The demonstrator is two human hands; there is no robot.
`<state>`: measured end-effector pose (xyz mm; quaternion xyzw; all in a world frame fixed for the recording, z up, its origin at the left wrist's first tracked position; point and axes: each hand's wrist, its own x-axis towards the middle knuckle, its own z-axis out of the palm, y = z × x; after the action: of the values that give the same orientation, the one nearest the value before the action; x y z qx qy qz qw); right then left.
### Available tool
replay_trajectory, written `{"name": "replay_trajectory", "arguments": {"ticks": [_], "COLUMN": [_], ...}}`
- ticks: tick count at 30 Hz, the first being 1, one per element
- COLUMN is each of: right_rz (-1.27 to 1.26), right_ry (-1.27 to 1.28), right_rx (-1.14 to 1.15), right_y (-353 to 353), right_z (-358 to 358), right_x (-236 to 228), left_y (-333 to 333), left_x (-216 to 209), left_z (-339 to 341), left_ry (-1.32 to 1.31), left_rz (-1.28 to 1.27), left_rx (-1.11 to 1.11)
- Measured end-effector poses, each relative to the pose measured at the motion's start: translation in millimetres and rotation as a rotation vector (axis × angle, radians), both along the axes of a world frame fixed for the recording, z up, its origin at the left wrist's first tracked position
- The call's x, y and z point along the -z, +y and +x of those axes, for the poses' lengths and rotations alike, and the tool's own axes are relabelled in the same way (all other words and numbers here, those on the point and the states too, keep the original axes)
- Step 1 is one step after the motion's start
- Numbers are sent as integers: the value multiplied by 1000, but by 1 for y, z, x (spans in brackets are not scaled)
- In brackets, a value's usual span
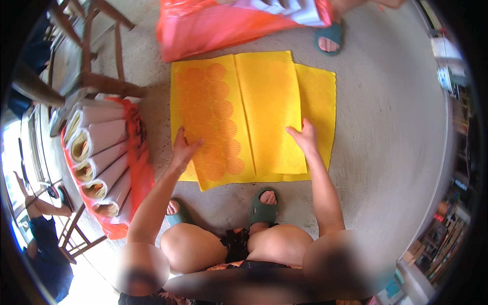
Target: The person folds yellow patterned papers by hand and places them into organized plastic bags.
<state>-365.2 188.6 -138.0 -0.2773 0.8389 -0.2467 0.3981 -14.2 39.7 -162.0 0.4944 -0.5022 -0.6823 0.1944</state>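
Observation:
On the grey floor in front of me lie wide yellow paper sheets, roughly stacked. The top sheet has a crease down its middle and orange round fan-like prints on its left part. My left hand grips the sheet's left edge, thumb on top and fingers partly hidden at the edge. At the opposite edge my right hand pinches the sheet between thumb and fingers. Another yellow sheet sticks out beyond the right edge of the top one.
Left stands a red plastic bag of white paper rolls, beside a wooden chair. Another red bag lies beyond the sheets. A person's slippered foot is at the far right of it. Crowded shelves line the right.

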Motion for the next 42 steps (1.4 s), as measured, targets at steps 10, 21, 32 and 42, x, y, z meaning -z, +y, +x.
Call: {"name": "replay_trajectory", "arguments": {"ticks": [10,21,32,42], "right_rz": [-201,-567,-621,-79], "right_ry": [4,645,-9,-517], "right_rx": [-848,-1200,-945,-44], "right_y": [-94,-81,-60,-117], "right_z": [151,99,89,92], "right_x": [-32,-38,20,46], "left_y": [17,9,-23,-51], "left_x": [15,3,-40,41], "left_z": [5,13,7,26], "left_ry": [125,157,-76,-2], "left_rz": [69,330,-764,211], "left_rx": [-190,-251,385,-61]}}
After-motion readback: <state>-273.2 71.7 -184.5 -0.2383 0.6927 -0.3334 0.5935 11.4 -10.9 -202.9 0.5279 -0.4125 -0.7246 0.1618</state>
